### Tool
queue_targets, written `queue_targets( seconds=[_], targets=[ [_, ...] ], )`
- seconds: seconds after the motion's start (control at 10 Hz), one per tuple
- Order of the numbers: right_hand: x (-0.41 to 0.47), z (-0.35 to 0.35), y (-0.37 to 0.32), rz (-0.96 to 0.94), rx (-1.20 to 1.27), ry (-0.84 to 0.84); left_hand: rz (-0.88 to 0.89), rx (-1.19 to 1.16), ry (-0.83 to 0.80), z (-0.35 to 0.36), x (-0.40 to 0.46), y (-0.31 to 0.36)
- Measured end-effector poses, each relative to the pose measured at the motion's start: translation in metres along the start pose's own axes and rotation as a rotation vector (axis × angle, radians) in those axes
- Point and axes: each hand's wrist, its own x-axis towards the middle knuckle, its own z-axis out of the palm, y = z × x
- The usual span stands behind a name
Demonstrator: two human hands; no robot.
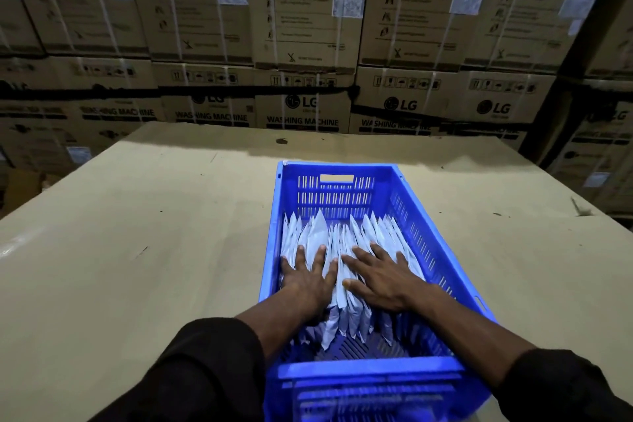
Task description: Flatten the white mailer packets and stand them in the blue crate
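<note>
A blue slotted crate (428, 236) stands lengthwise in front of me on a cardboard-covered table. Several white mailer packets (337, 236) stand on edge in it, packed side by side and leaning toward the far wall. My left hand (308, 279) lies flat on the tops of the packets at the crate's left side, fingers spread and straight. My right hand (383, 279) lies flat on the packets to the right, fingers spread the same way. Both hands press on the row and grip nothing. The near part of the crate floor is bare.
The table top (154, 233) is a large sheet of brown cardboard. Behind it rises a wall of stacked washing machine cartons (308, 44). A dark upright post (575, 72) stands at the far right. Small scraps lie near the table's right edge.
</note>
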Motion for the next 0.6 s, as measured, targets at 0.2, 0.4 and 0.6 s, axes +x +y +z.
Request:
queue_targets(
  seconds=[0.2,0.4,0.6],
  targets=[
    [0.002,-0.002,0.000,0.014,-0.006,0.000,-0.003,0.046,-0.005,0.001,-0.002,0.003],
    [0.001,-0.015,-0.003,0.040,0.013,0.116,0.052,0.026,0.063,-0.010,-0.013,-0.008],
    [-0.008,-0.042,-0.007,0.044,-0.067,0.641,-0.011,-0.029,0.468,-0.047,-0.043,-0.041]
  ],
)
